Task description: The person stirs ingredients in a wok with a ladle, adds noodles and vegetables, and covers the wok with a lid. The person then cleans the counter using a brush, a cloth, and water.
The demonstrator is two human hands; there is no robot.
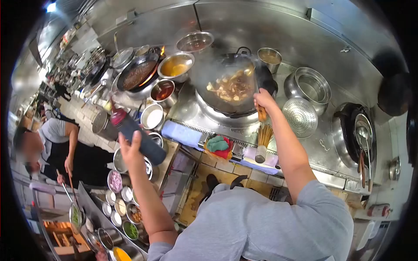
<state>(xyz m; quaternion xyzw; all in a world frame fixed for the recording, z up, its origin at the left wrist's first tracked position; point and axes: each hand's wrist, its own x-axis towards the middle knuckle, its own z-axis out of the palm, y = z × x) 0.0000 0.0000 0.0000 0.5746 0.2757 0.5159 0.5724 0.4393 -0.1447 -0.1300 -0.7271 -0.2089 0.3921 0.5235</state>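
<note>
A dark squeeze bottle (143, 137) with a reddish cap is held in my left hand (132, 150), tilted over the bowls at the left of the stove. My right hand (264, 101) is wrapped round the wooden handle (261, 114) of a tool whose shaft reaches into the large black wok (213, 102). Pale and brown food pieces (235, 85) lie in the wok, with steam over them. Below my right hand, a bamboo brush (264, 137) stands at the stove's front edge.
A perforated strainer (300, 118) and a metal pot (320, 85) sit right of the wok. Left are another wok (138, 75), a yellow-liquid bowl (176, 66) and ingredient bowls (115, 182). A co-worker (65, 135) stands at far left, holding utensils.
</note>
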